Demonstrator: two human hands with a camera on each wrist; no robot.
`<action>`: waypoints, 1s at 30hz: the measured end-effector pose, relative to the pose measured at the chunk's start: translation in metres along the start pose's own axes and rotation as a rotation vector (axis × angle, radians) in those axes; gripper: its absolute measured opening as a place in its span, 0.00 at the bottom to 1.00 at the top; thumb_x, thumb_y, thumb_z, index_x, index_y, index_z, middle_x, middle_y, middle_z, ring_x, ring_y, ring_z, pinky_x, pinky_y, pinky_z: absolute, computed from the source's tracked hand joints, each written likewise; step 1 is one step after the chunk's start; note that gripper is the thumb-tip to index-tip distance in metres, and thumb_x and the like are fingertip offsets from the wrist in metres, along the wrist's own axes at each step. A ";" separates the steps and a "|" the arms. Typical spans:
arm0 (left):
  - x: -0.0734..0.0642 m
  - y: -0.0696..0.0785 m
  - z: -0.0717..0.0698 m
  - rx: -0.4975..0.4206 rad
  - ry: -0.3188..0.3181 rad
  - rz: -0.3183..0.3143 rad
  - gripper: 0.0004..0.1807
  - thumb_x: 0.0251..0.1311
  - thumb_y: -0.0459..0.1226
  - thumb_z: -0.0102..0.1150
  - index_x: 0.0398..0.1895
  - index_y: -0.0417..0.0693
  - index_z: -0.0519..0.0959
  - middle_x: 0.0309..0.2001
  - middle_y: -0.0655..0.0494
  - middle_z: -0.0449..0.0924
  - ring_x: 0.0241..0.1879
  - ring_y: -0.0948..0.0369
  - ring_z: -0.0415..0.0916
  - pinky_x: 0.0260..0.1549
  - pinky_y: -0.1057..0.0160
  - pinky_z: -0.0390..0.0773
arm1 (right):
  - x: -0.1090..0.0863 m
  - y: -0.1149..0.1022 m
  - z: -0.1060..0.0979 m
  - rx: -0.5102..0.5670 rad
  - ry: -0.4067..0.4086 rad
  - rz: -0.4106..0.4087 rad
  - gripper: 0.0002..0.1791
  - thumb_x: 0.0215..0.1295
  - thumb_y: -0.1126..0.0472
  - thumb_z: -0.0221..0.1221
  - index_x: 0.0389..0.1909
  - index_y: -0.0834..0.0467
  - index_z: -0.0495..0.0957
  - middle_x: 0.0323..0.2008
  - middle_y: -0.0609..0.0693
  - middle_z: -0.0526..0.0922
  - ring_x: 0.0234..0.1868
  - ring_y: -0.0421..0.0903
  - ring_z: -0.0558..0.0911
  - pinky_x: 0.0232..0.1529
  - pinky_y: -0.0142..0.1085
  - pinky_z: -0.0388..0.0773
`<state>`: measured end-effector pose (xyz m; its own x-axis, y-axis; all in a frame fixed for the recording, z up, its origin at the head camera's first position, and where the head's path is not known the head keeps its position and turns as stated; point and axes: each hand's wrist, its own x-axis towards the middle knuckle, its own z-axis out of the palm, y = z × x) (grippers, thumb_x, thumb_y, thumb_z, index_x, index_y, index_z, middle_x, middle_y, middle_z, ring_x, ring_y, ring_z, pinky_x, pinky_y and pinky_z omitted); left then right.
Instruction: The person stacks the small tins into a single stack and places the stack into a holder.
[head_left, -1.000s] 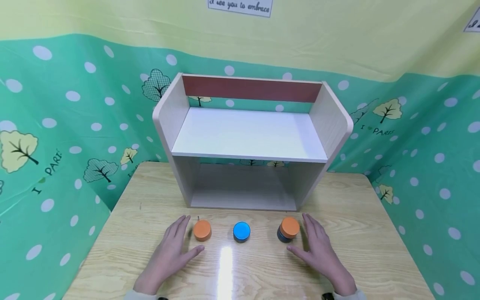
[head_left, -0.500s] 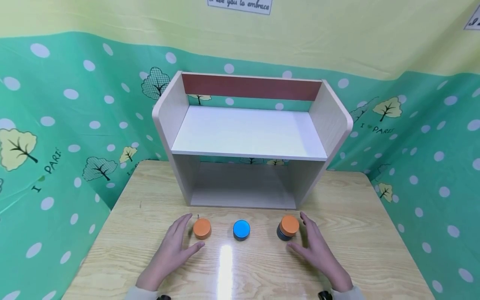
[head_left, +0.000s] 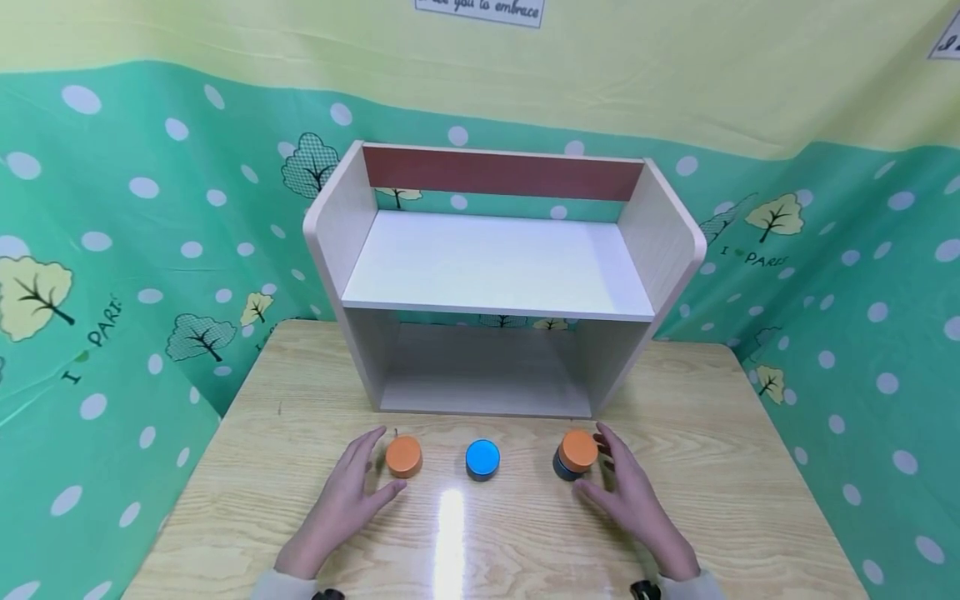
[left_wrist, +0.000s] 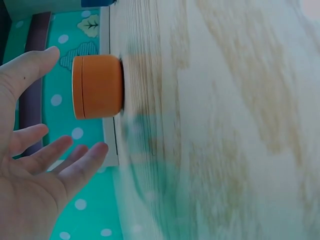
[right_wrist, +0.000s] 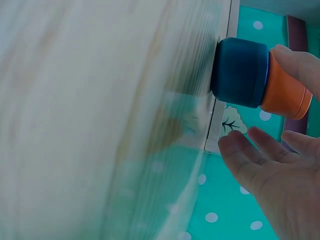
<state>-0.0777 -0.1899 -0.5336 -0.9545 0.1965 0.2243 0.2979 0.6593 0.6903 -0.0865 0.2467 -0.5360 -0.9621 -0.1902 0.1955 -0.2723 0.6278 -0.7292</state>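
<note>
A small round orange canister [head_left: 404, 457] with a lid seam stands upright on the table. My left hand [head_left: 347, 496] is spread beside it, thumb and fingers apart around its near left side with a gap in the left wrist view [left_wrist: 97, 86]. On the right, an orange canister [head_left: 578, 451] sits on top of a dark blue one [right_wrist: 240, 72], slightly off-centre. My right hand [head_left: 628, 493] curves loosely at the stack's right side; its thumb [right_wrist: 297, 65] overlaps the upper canister in the right wrist view, while the other fingers stay apart from it. Between the hands stands a blue-topped canister [head_left: 482, 459].
Behind the canisters stands a two-level shelf unit [head_left: 498, 265] with white side panels and a dark red back strip. The wooden table [head_left: 300, 400] reaches to a green and yellow printed curtain [head_left: 135, 208] at the back and sides. A bright reflection lies in front.
My right hand has shifted slightly left, closer to the stacked canisters, its fingers a little more bent. My left hand has barely moved. The canisters stay where they were.
</note>
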 end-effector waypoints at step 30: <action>0.003 -0.006 0.010 -0.093 -0.043 -0.049 0.44 0.56 0.35 0.73 0.73 0.34 0.61 0.65 0.36 0.68 0.60 0.41 0.72 0.53 0.52 0.79 | 0.004 0.000 0.007 0.168 -0.047 0.129 0.50 0.58 0.66 0.72 0.77 0.60 0.53 0.63 0.63 0.73 0.62 0.60 0.75 0.58 0.50 0.77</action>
<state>-0.0828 -0.1860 -0.5445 -0.9670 0.1977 0.1604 0.2487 0.5990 0.7611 -0.0900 0.2405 -0.5398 -0.9860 -0.1538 0.0651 -0.1362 0.5152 -0.8462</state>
